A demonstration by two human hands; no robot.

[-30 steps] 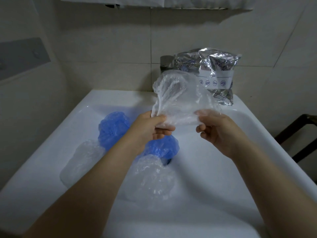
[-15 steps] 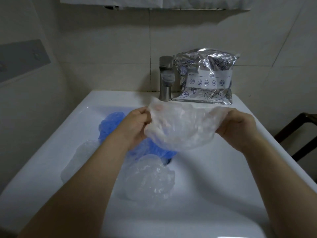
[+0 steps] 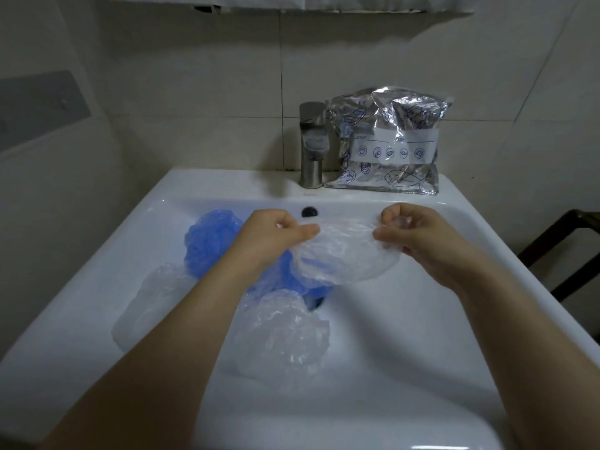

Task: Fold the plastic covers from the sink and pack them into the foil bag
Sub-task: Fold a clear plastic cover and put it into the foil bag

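A clear plastic cover (image 3: 344, 254) hangs stretched between my two hands above the white sink (image 3: 422, 319). My left hand (image 3: 276, 237) pinches its left edge and my right hand (image 3: 418, 235) grips its right edge. Below lie a blue cover (image 3: 211, 241), part of another blue cover (image 3: 282, 280) under my left wrist, and two clear covers, one in the basin's middle (image 3: 282, 336) and one at the left (image 3: 156, 303). The silver foil bag (image 3: 389, 147) stands on the sink's back ledge against the wall, to the right of the tap.
A steel tap (image 3: 312, 144) stands at the back centre of the sink. Tiled wall rises behind. A dark chair frame (image 3: 565, 251) sits to the right of the sink. The overflow hole (image 3: 309, 211) shows just beyond my hands.
The clear cover, held upright a second ago, has been lowered and pulled out flat between both hands. My hands moved apart and slightly down toward the basin.
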